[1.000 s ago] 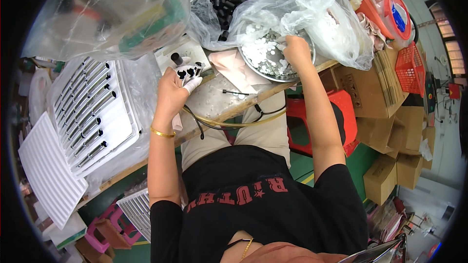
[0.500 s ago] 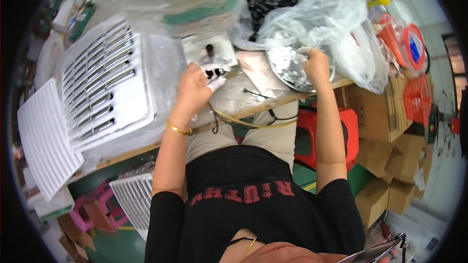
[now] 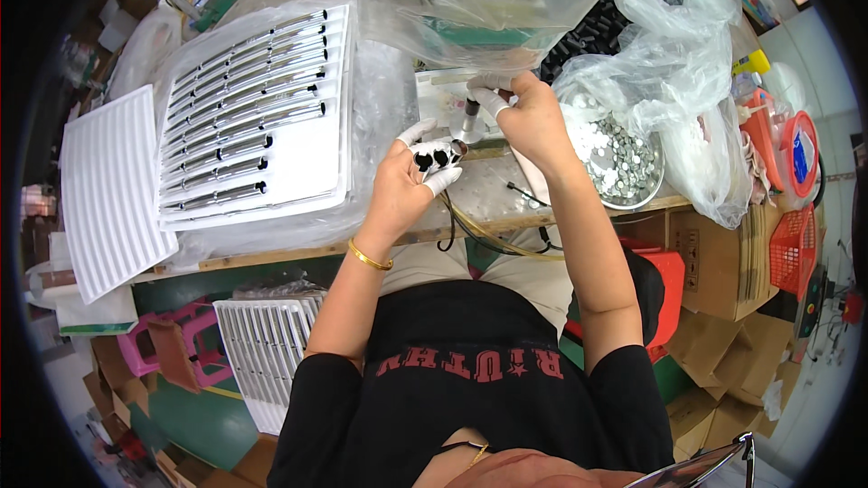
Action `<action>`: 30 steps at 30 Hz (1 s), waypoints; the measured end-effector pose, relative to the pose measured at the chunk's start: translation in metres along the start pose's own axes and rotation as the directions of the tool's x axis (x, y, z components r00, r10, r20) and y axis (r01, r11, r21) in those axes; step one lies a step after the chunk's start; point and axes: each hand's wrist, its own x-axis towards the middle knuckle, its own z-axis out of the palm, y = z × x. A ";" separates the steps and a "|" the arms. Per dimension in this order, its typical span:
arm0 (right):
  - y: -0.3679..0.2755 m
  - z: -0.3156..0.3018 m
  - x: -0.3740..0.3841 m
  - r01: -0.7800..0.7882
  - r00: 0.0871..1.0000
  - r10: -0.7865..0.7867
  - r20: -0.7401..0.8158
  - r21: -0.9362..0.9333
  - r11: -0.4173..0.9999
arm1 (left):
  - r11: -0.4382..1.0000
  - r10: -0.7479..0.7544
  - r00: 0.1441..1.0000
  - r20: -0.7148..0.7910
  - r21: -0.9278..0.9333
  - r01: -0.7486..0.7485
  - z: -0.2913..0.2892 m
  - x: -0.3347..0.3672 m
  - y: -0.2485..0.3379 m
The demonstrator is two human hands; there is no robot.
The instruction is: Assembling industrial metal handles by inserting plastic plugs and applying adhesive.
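My left hand, with white finger covers, is closed around shiny metal pieces with black parts; their exact number and shape are hard to make out. Just past them stands a small upright post with a dark band on a bench fixture. My right hand reaches to the top of this post, covered fingers bent together there. Whatever those fingertips hold, if anything, is hidden. Right of that hand, a round metal bowl contains many small silvery discs.
At left, a white ribbed tray carries several chrome tubes with black ends; another ribbed tray leans beside it. Clear plastic bags and black cylindrical parts lie beyond the bowl. Cables hang at the table's front edge.
My right hand has left the bowl and moved left to the post. My left hand still grips the metal pieces, now turned differently beside the post. The whole view has shifted.
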 end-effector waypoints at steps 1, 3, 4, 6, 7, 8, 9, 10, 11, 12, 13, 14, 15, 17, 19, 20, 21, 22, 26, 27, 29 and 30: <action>-0.004 -0.003 -0.001 0.001 1.000 -0.001 0.025 -0.012 1.000 | 1.000 0.000 1.000 -0.004 -0.002 0.000 0.000 0.000 -0.002; -0.005 -0.005 0.001 0.001 0.999 0.000 0.050 -0.028 1.000 | 0.996 0.076 0.996 -0.039 0.037 -0.075 0.001 0.002 -0.007; -0.001 -0.005 0.006 -0.035 0.996 0.038 0.079 -0.036 0.999 | 0.997 0.075 0.996 -0.041 0.035 -0.073 0.001 0.004 -0.011; 0.006 -0.003 0.013 -0.077 0.991 0.081 0.106 -0.046 0.996 | 0.994 0.006 0.997 -0.080 -0.111 -0.015 0.004 0.008 -0.016; 0.010 -0.002 0.015 -0.066 0.992 0.057 0.110 0.076 0.995 | 0.994 0.004 0.997 -0.078 -0.113 -0.013 0.006 0.009 -0.016; 0.012 -0.001 0.016 -0.054 0.993 0.032 0.111 0.198 0.979 | 0.991 -0.030 0.997 -0.077 -0.135 0.019 0.009 0.010 -0.010; 0.012 -0.001 0.015 -0.056 0.993 0.035 0.111 0.197 0.979 | 0.986 -0.064 0.995 -0.075 -0.156 0.052 0.010 0.011 -0.005; 0.013 -0.001 0.015 -0.047 0.995 0.029 0.091 0.207 0.977 | 0.986 -0.067 0.995 -0.074 -0.157 0.054 0.009 0.012 -0.001; 0.012 -0.001 0.014 -0.036 0.997 0.021 0.073 0.216 0.976 | 0.985 -0.147 0.988 -0.039 -0.100 0.142 0.007 0.013 0.002; 0.002 -0.003 0.009 -0.037 0.996 0.020 0.082 0.219 0.975 | 0.973 -0.230 0.973 -0.016 -0.040 0.229 0.004 0.013 0.005; -0.011 -0.008 -0.001 -0.017 1.000 0.014 0.027 0.122 0.992 | 0.972 -0.234 0.972 -0.025 -0.040 0.233 0.003 0.013 0.007; -0.020 -0.013 -0.011 0.000 0.999 0.001 -0.032 0.022 1.000 | 0.954 -0.289 0.957 0.010 -0.081 0.289 0.005 0.014 0.010; -0.017 -0.016 -0.019 0.001 1.000 -0.001 -0.024 0.025 1.000 | 0.931 -0.342 0.939 0.045 -0.118 0.345 0.004 0.015 0.011; -0.010 -0.023 -0.035 0.475 0.877 -0.463 0.133 -0.081 0.876 | 0.934 -0.343 0.937 0.070 0.127 0.333 0.000 0.016 0.007; -0.016 -0.020 -0.045 0.580 0.811 -0.550 0.199 -0.143 0.802 | 0.892 -0.227 0.963 0.146 0.429 0.145 0.003 0.012 0.008; -0.021 -0.018 -0.049 0.677 0.733 -0.626 0.265 -0.202 0.707 | 0.892 -0.227 0.963 0.147 0.428 0.145 0.006 0.011 0.008; -0.024 -0.015 -0.053 0.711 0.703 -0.643 0.304 -0.260 0.653 | 0.881 -0.186 0.963 0.196 0.468 0.075 0.008 0.009 0.007; -0.024 -0.017 -0.056 0.710 0.703 -0.643 0.302 -0.262 0.654 | 0.864 -0.145 0.958 0.246 0.504 0.002 0.010 0.007 0.007; -0.031 -0.031 -0.065 0.792 0.610 -0.613 0.503 -0.380 0.477 | 0.808 0.052 0.943 0.328 0.541 -0.233 0.013 0.004 0.006; -0.028 -0.038 -0.064 0.802 0.596 -0.672 0.439 -0.356 0.479 | 0.807 0.054 0.944 0.327 0.543 -0.234 0.010 0.004 0.008; -0.021 -0.052 -0.065 0.816 0.575 -0.729 0.371 -0.329 0.476 | 0.616 -0.006 0.932 0.362 0.735 -0.282 0.002 0.005 0.016; -0.015 -0.059 -0.067 0.764 0.644 -0.719 0.262 -0.277 0.583 | 0.616 0.000 0.933 0.361 0.735 -0.284 -0.002 0.007 0.015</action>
